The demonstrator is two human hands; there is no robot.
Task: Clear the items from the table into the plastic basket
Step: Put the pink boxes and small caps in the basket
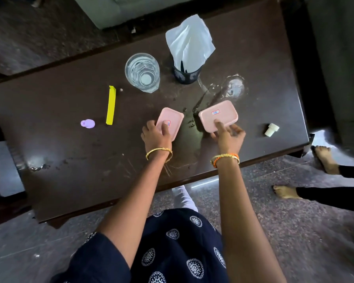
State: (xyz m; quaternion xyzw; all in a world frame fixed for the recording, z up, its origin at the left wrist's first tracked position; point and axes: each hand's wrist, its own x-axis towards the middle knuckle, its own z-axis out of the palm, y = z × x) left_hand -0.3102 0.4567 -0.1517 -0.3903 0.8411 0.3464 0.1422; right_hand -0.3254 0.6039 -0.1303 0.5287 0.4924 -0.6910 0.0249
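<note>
Early stage: left hand (156, 134) and right hand (229, 134) each grip a pink box (170, 121) (218, 115); glass (142, 72) and clip (111, 105) remain on bench (70, 152) (basket unseen).

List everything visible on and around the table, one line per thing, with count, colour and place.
table: 1, dark brown, centre
pink boxes: 2, pink, lidded, near middle
glass: 1, clear, far middle
mesh cup: 1, black, beside the glass, holding white tissue
yellow strip: 1, yellow, left
purple piece: 1, lilac, far left
white stopper: 1, white, right edge
spill: 1, clear, behind right box
bare feet: 2, floor, right
left hand: 1, gripping left box
right hand: 1, gripping right box
</note>
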